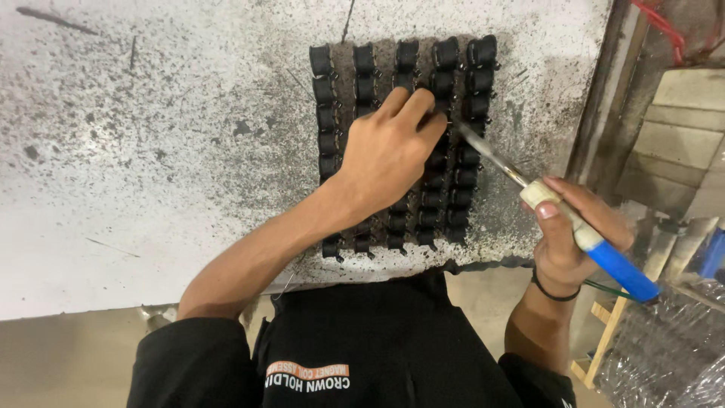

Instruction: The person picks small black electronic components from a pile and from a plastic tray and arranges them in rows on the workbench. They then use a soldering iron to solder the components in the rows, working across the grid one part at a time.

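Note:
Several rows of small black coil bobbins [326,91] lie side by side on a scorched, speckled white worktable [151,166]. My left hand [389,155] rests on top of the middle rows, its fingertips pinched near a bobbin at the upper right of the block. My right hand [574,238] grips a soldering iron [596,245] with a blue and white handle. Its metal tip [472,140] points up and left and meets the bobbins just beside my left fingertips. A black band circles my right wrist. What my left fingers pinch is hidden.
The table's right edge runs down along a dark metal frame [600,98]. Past it stand pale blocks [680,128], a red cable [664,26], a wooden stand [604,340] and crinkled clear plastic [672,355]. My black shirt [377,340] fills the bottom.

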`<state>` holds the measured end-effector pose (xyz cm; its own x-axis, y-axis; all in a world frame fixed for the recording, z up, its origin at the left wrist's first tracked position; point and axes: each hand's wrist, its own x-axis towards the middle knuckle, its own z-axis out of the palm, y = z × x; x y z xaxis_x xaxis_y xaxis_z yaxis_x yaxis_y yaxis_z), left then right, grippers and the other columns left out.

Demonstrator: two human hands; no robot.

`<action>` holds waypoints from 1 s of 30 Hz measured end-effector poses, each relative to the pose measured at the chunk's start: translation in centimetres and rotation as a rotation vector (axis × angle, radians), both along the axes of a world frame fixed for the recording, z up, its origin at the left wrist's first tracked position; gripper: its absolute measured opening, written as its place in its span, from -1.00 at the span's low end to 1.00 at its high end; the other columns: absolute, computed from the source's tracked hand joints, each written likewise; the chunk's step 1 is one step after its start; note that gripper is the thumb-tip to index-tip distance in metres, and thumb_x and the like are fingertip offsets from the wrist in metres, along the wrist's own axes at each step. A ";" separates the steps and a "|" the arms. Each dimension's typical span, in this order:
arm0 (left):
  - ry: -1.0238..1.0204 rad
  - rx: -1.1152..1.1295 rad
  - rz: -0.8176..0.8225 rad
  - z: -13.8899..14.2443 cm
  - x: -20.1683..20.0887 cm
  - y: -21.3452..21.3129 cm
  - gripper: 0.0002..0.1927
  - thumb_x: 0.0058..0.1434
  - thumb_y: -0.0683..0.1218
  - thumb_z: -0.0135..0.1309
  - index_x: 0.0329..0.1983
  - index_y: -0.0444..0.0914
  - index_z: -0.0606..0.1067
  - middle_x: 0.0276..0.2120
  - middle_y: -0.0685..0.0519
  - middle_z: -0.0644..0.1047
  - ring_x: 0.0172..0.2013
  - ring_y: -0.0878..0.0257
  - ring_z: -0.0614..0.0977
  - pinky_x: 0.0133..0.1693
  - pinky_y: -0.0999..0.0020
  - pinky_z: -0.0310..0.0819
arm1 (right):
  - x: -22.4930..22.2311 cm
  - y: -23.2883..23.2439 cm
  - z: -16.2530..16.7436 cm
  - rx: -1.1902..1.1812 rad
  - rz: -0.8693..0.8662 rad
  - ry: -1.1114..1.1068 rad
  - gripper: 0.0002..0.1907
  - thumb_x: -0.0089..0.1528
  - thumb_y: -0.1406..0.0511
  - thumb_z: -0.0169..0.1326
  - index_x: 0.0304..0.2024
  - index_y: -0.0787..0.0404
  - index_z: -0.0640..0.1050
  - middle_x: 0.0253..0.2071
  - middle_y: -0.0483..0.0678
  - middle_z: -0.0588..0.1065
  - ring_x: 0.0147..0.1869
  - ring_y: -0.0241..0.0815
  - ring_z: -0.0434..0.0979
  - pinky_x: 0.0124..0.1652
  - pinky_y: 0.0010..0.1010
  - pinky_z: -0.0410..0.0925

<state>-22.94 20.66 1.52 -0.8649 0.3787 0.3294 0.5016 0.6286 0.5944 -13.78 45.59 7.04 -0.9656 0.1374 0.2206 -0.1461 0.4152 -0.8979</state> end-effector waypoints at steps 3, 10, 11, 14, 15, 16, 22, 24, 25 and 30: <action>0.034 0.001 -0.008 -0.4 -0.1 0.4 -0.79 0.08 -0.28 0.16 -0.19 -0.31 0.61 -0.14 0.02 0.44 -0.09 0.13 0.51 -0.35 0.33 0.58 | -1.1 -1.2 1.6 0.041 0.023 -0.063 -0.69 0.38 0.30 0.24 -0.02 0.50 0.60 -0.19 0.20 0.60 -0.20 -0.08 0.69 -0.17 -0.49 0.52; -0.015 0.002 -0.041 -0.1 -0.5 1.5 -0.71 -0.05 -0.29 0.16 -0.20 -0.34 0.57 -0.16 -0.07 0.47 -0.08 0.05 0.52 -0.34 0.26 0.61 | -2.9 -3.3 6.3 0.442 0.232 -0.080 -0.74 0.28 0.43 0.23 -0.03 0.51 0.58 -0.19 0.28 0.59 -0.18 0.00 0.68 -0.19 -0.45 0.49; -0.026 0.001 -0.042 0.3 -0.6 1.5 -0.70 -0.06 -0.30 0.16 -0.20 -0.34 0.56 -0.17 -0.07 0.48 -0.08 0.05 0.53 -0.35 0.27 0.60 | -3.0 -3.2 6.6 0.464 0.237 -0.090 -0.74 0.25 0.45 0.23 -0.05 0.52 0.58 -0.21 0.29 0.59 -0.19 0.01 0.68 -0.20 -0.44 0.49; -0.095 0.038 0.015 1.7 -0.5 0.7 -0.71 0.04 -0.33 0.15 -0.12 -0.34 0.56 -0.18 -0.04 0.50 -0.18 0.13 0.56 -0.36 0.28 0.59 | -2.9 -2.1 6.4 0.366 0.200 -0.108 -0.76 0.33 0.42 0.21 -0.02 0.51 0.58 -0.16 0.29 0.59 -0.12 0.03 0.69 -0.14 -0.42 0.54; -0.126 0.058 0.039 2.2 -0.2 0.3 -0.72 0.10 -0.34 0.15 -0.09 -0.34 0.55 -0.19 -0.03 0.50 -0.23 0.17 0.57 -0.37 0.29 0.59 | -2.6 -1.8 5.8 0.250 0.160 -0.097 -0.76 0.36 0.40 0.21 -0.01 0.50 0.58 -0.15 0.28 0.60 -0.13 0.02 0.70 -0.14 -0.42 0.56; -0.084 0.089 0.069 2.5 0.2 -0.3 -0.77 0.14 -0.33 0.16 -0.11 -0.33 0.56 -0.24 0.00 0.50 -0.28 0.18 0.56 -0.41 0.27 0.55 | -2.3 -1.3 5.1 0.134 0.121 -0.080 -0.76 0.39 0.38 0.21 0.00 0.50 0.58 -0.14 0.27 0.60 -0.14 0.01 0.70 -0.15 -0.42 0.58; 0.011 0.021 0.065 2.2 2.6 -1.1 -0.65 0.09 -0.30 0.12 -0.01 -0.34 0.54 -0.15 -0.01 0.45 -0.21 0.14 0.57 -0.38 0.32 0.56 | 2.0 0.5 -1.0 -0.126 -0.020 0.022 -0.70 0.37 0.33 0.22 -0.03 0.53 0.58 -0.18 0.29 0.60 -0.24 0.06 0.70 -0.26 -0.36 0.58; -0.124 0.010 0.046 1.7 3.0 -0.5 -0.69 0.11 -0.28 0.15 -0.05 -0.31 0.58 -0.19 -0.02 0.44 -0.27 0.19 0.55 -0.48 0.29 0.50 | 3.2 1.1 -1.8 -0.106 -0.033 0.026 -0.69 0.37 0.33 0.23 -0.03 0.54 0.58 -0.18 0.28 0.60 -0.25 0.05 0.69 -0.25 -0.37 0.56; -0.099 0.013 0.036 1.4 3.0 -0.3 -0.69 0.11 -0.28 0.15 -0.04 -0.32 0.58 -0.18 -0.01 0.43 -0.24 0.19 0.54 -0.46 0.30 0.51 | 3.5 1.2 -1.8 -0.096 -0.038 0.030 -0.69 0.36 0.33 0.24 -0.03 0.54 0.57 -0.18 0.28 0.60 -0.25 0.04 0.69 -0.24 -0.37 0.56; -0.058 0.017 0.001 0.7 2.8 0.5 -0.75 0.09 -0.27 0.16 -0.13 -0.33 0.59 -0.17 0.03 0.41 -0.16 0.15 0.53 -0.41 0.34 0.55 | 2.7 0.6 0.0 0.058 0.001 -0.023 -0.70 0.37 0.32 0.25 -0.02 0.51 0.60 -0.18 0.26 0.61 -0.20 -0.01 0.71 -0.19 -0.42 0.55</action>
